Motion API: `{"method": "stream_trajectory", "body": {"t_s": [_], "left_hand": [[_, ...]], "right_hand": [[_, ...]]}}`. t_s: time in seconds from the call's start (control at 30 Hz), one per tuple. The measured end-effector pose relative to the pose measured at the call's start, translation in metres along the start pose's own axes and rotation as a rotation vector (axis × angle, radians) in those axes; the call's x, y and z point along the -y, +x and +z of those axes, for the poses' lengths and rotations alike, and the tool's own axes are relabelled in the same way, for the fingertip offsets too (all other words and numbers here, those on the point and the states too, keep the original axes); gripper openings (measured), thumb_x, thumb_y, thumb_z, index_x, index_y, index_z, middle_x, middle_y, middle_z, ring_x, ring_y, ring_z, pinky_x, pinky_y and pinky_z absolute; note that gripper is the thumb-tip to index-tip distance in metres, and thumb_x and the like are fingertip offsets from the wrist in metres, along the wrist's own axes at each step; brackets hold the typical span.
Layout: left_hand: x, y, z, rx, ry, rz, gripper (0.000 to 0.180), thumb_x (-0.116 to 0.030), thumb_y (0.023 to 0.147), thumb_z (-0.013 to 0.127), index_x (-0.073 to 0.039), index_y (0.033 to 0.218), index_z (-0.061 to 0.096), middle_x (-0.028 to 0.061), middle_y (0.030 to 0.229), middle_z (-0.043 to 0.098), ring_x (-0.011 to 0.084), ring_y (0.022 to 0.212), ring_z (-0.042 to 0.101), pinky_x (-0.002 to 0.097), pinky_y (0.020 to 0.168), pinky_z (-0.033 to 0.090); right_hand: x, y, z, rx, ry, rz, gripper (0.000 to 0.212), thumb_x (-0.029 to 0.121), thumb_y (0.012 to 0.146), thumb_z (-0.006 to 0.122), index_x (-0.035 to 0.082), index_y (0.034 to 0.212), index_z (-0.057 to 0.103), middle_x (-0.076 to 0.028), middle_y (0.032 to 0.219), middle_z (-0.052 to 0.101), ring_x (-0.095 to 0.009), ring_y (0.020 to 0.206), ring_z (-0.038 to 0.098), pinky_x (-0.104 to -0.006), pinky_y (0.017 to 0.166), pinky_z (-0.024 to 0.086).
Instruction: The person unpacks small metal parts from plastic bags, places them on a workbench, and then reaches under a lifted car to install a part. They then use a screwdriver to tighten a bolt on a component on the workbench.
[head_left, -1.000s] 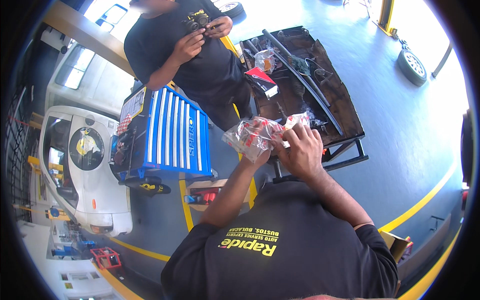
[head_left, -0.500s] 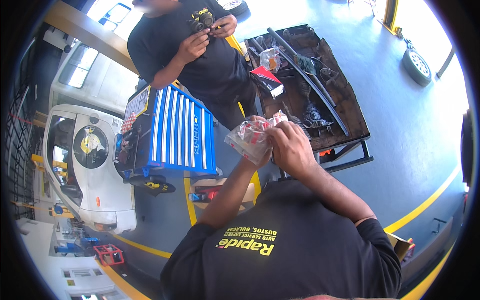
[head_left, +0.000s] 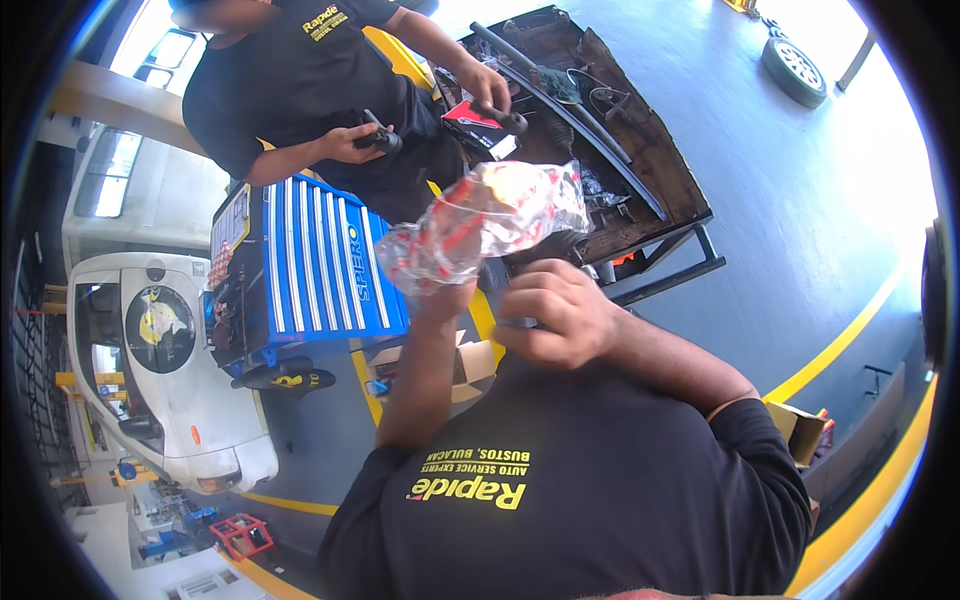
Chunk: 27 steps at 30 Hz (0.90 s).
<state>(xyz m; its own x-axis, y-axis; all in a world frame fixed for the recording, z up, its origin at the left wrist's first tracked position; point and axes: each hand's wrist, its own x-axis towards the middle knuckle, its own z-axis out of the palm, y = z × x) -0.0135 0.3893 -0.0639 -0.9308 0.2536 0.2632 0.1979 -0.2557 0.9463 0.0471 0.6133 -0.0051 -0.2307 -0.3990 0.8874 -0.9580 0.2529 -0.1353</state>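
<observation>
My left hand (head_left: 447, 297) is raised in front of me and grips a crumpled clear plastic bag (head_left: 480, 222) printed in red and white. What is inside the bag is not clear. Just below the bag, my right hand (head_left: 558, 320) is curled into a fist close to my chest, and I cannot see whether anything is in it. A person in a black shirt (head_left: 300, 70) stands across from me. That person holds a small dark part (head_left: 375, 140) in one hand and reaches the other hand (head_left: 487, 88) to a red and black box (head_left: 476, 127) on the workbench.
A blue ribbed tool cart (head_left: 320, 262) stands to my left, with a white vehicle (head_left: 165, 375) beyond it. A dark cluttered workbench (head_left: 640, 150) with long rods lies ahead. A tyre (head_left: 795, 70) sits far right. Yellow lines (head_left: 835, 345) cross the grey floor. A cardboard box (head_left: 800, 430) is by my right elbow.
My right hand has come off the bag and dropped toward my chest while my left hand keeps the bag up. The other person's hand has moved down to the box on the bench.
</observation>
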Motion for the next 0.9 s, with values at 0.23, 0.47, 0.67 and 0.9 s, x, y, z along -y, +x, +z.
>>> {"method": "stream_trajectory", "body": {"t_s": [0.23,0.47,0.67,0.9], "left_hand": [[-0.032,0.014,0.009,0.057,-0.435,0.076,0.057,-0.026,0.096,0.076,-0.011,0.147,0.056,0.0078,0.148,0.06,0.0263,0.139,0.054,0.0469,0.121,0.04],[-0.025,0.008,0.011,0.006,-0.075,0.195,0.053,-0.023,0.096,0.077,-0.015,0.144,0.057,0.0069,0.141,0.064,0.023,0.133,0.059,0.0448,0.118,0.044],[-0.046,0.006,0.018,0.004,0.069,0.242,0.053,-0.012,0.093,0.08,-0.009,0.141,0.057,0.0089,0.133,0.065,0.0206,0.126,0.063,0.04,0.11,0.051],[-0.055,0.002,0.004,0.04,0.678,0.358,0.055,-0.009,0.093,0.078,-0.006,0.141,0.05,0.0085,0.13,0.063,0.0209,0.12,0.063,0.0363,0.107,0.051]], "right_hand": [[-0.033,-0.018,-0.004,-0.115,1.474,1.592,0.047,0.044,0.104,0.058,0.004,0.128,0.063,-0.015,0.121,0.071,-0.03,0.104,0.072,-0.0422,0.088,0.056],[-0.035,0.014,0.011,-0.898,1.524,1.286,0.046,0.017,0.101,0.068,0.003,0.14,0.047,-0.014,0.133,0.066,-0.026,0.118,0.069,-0.0438,0.099,0.056],[-0.033,0.021,0.008,-1.022,1.316,1.248,0.031,0.009,0.099,0.071,0.001,0.127,0.06,-0.011,0.118,0.073,-0.021,0.108,0.072,-0.0411,0.096,0.058],[-0.035,0.019,-0.002,-1.002,1.289,1.144,0.028,0.011,0.1,0.07,0.001,0.125,0.062,-0.011,0.116,0.074,-0.02,0.103,0.074,-0.0389,0.092,0.059]]}}
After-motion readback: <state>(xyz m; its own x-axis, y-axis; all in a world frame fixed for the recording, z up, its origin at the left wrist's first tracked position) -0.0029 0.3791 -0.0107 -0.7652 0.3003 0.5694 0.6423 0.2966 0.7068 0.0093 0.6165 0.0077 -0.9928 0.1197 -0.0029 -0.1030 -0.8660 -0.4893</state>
